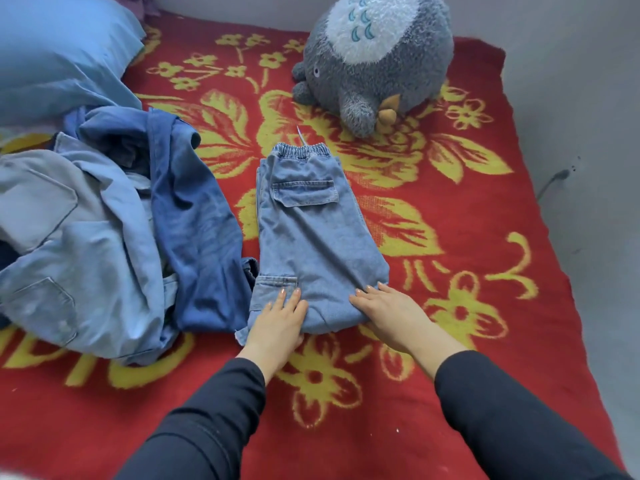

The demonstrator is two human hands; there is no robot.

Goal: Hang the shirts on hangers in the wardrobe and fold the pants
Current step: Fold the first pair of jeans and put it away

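A person's left hand (277, 320) and right hand (388, 311) lie flat and palm-down, fingers straight and close together, on the near end of a pair of light-blue denim pants (311, 237); neither hand pinches or curls round the cloth; the hands sit apart, one at each near corner, the left beside a side pocket (272, 287); black sleeves (502, 410) cover both forearms; the pants, folded into one narrow strip, stretch away from the fingertips across a red blanket (519, 220) patterned with yellow flowers, elastic waistband (301, 152) at the far end, a flapped back pocket (304, 192) facing up; just left of the left hand, touching the pants' edge, sprawls a heap of denim shirts (104, 237) in pale and dark blue; beyond the heap, far left, rests a blue pillow (62, 53); beyond the waistband, ahead of the right hand, sits a grey plush toy (374, 64).
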